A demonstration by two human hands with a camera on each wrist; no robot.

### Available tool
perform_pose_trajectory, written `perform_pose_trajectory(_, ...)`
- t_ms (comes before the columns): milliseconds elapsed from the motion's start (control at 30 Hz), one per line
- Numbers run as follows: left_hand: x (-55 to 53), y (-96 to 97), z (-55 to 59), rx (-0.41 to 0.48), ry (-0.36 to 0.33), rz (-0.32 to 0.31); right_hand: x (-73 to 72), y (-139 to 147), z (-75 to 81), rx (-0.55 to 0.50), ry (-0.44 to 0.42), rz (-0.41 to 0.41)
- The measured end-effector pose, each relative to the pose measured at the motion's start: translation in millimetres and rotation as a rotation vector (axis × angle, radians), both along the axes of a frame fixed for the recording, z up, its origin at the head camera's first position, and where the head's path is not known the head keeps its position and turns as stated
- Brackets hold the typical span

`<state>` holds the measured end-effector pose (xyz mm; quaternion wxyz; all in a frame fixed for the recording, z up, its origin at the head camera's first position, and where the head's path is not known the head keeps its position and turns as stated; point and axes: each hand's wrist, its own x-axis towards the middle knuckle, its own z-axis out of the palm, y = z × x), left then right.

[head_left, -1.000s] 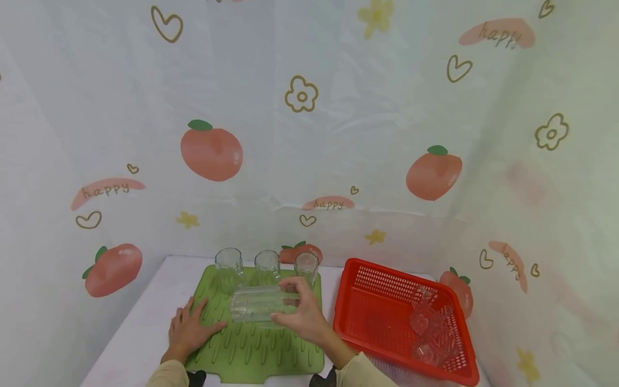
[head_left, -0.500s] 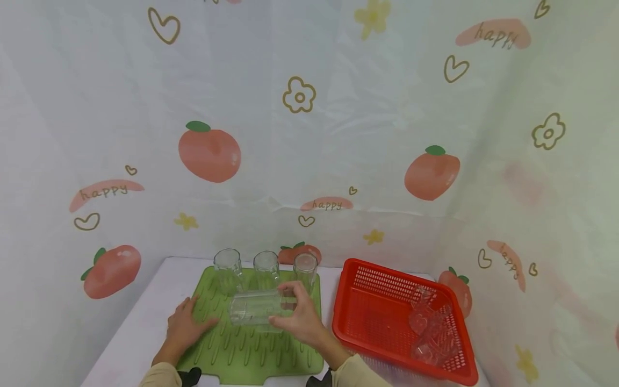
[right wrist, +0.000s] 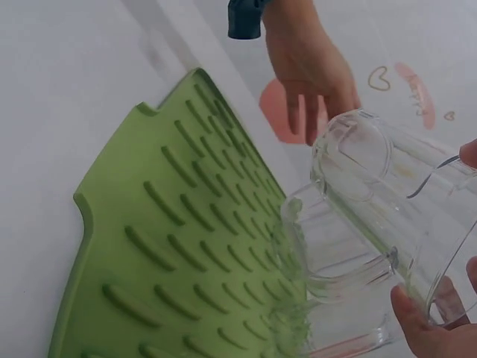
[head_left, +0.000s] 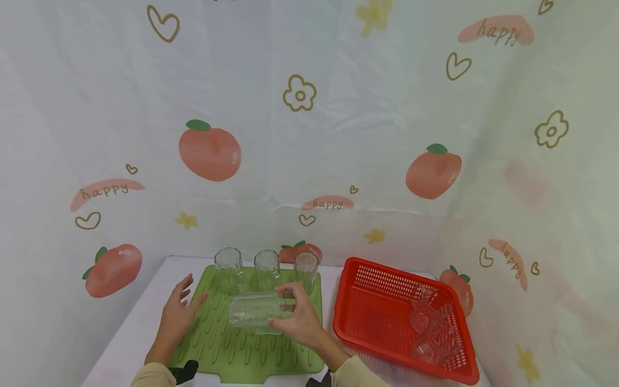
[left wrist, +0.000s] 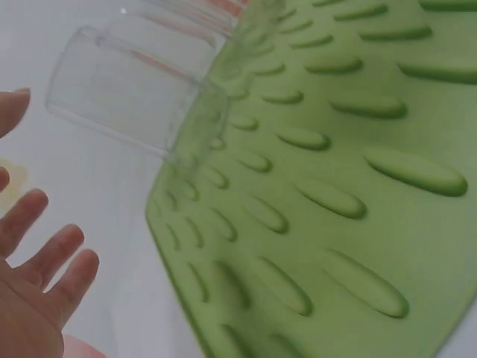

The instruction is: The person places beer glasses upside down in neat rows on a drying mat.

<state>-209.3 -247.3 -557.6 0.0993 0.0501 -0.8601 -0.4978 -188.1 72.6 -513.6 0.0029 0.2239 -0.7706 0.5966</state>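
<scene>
My right hand [head_left: 303, 318] grips a clear glass mug [head_left: 253, 310] near its right end, thumb below and fingers above. The mug lies sideways in the air over a green ribbed drying mat [head_left: 242, 352]. In the right wrist view, the right thumb and fingertips press the near end of the held mug [right wrist: 358, 160]. My left hand [head_left: 175, 317] hovers by the mat's left edge, fingers spread, holding nothing. Behind, along the mat's far edge, stand a left mug [head_left: 229, 273], a middle mug [head_left: 267, 271] and a right glass [head_left: 306, 271].
To the right of the mat sits a red perforated plastic basket [head_left: 372, 317]. Clear glassware [head_left: 432, 328] lies in its right side, overlapping and hard to tell apart. A white patterned sheet [head_left: 338, 134] hangs behind the white tabletop [head_left: 140, 322].
My left hand has lifted off the mat's left side and moved slightly left, its fingers now pointing up. My right hand keeps the mug nearly in place, a little lower.
</scene>
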Motion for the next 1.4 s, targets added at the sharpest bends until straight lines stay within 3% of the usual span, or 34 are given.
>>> perform_pose_trajectory(200, 1.5, 9.4, 17.0, 0.033, 0.076, 0.019, 0.0, -0.7, 2.0, -0.007, 0.006, 0.001)
perform_pose_trajectory(400, 4.5, 19.4, 32.0, 0.047, 0.146, -0.007, 1.8, -2.8, 4.4, -0.028, -0.002, 0.016)
perform_pose_trajectory(700, 11.1, 33.3, 52.7, 0.092, 0.213, -0.153, 5.7, -5.7, 8.0, -0.037, -0.004, 0.017)
perform_pose_trajectory(900, 17.2, 44.8, 55.7, 0.061, 0.169, -0.239, 8.0, -8.0, 10.4, -0.057, -0.016, 0.032)
perform_pose_trajectory(1067, 20.0, 54.3, 54.0, 0.098, 0.163, -0.306, 9.9, -9.5, 13.5, -0.076, -0.009, 0.043)
perform_pose_trajectory(1400, 22.9, 66.2, 53.6, 0.149, 0.182, -0.373, 12.4, -12.1, 19.3, -0.130, 0.014, 0.068)
